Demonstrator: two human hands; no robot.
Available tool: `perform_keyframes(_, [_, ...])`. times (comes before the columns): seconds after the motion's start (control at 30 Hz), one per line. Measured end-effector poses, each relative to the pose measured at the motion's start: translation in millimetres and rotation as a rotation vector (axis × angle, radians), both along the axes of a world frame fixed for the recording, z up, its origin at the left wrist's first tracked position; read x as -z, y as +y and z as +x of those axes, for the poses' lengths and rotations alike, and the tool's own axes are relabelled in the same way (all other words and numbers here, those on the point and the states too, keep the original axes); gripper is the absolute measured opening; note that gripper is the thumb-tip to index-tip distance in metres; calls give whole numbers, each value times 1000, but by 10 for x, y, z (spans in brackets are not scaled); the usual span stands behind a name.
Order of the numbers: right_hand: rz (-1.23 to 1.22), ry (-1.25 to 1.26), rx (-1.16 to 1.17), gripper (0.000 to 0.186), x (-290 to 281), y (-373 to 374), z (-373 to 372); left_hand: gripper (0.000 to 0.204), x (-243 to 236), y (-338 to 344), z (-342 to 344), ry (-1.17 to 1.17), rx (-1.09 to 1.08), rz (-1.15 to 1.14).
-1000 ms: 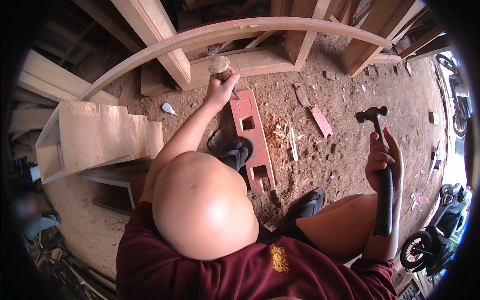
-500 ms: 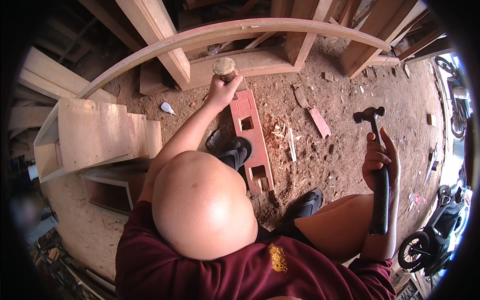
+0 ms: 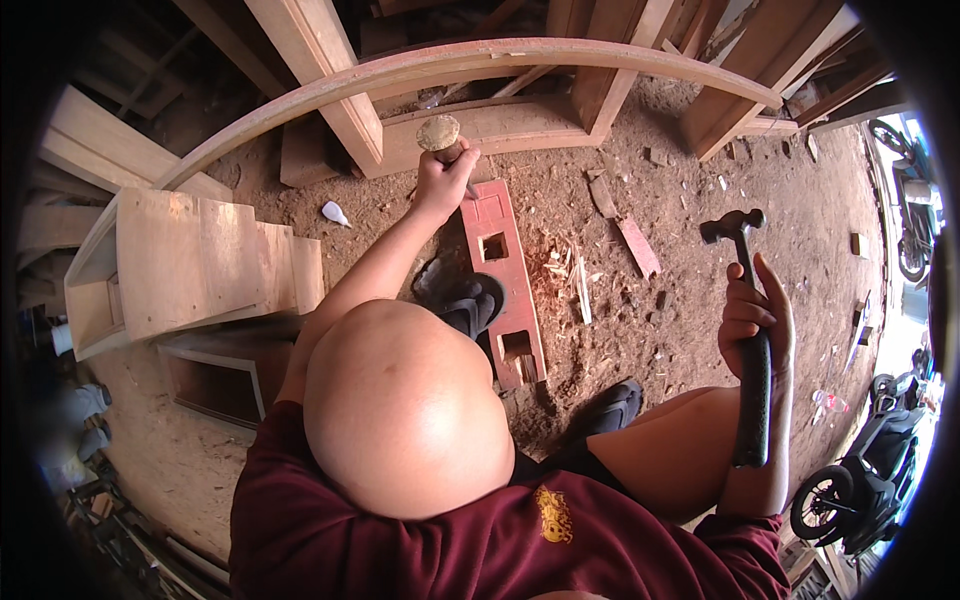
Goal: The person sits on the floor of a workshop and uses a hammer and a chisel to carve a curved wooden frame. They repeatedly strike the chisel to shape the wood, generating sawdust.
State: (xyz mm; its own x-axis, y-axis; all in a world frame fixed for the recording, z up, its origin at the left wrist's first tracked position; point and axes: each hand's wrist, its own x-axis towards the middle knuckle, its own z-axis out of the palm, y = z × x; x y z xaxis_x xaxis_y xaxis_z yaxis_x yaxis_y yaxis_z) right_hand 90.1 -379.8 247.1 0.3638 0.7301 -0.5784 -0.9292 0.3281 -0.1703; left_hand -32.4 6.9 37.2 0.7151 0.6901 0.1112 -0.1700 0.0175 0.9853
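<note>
Left hand [image 3: 440, 180] grips chisel [image 3: 441, 135]; right hand [image 3: 755, 315] holds hammer [image 3: 750, 340].

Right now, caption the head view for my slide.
Left hand grips a chisel over a mortised plank; right hand raises a hammer.

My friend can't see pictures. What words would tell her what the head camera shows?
A person's left hand holds a wooden-handled chisel upright on a reddish wood plank with square holes, while the right hand holds a black hammer raised to the side. The plank lies on dirt strewn with wood chips, among pale wooden frames.
</note>
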Motion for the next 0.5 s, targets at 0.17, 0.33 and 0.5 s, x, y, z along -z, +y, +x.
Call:
perform_keyframes(0.17, [-51,-32,11,31,-6,26,-21,12,-13,-19,-9,42,63,99])
perform_keyframes(0.33, [-337,-172,-1,22,15,140,-113,13,41,-62,-6,38,87,176])
perform_keyframes(0.5, [-804,-738,-403,22,169,487,-563,26,55,-153,11,1,21,227])
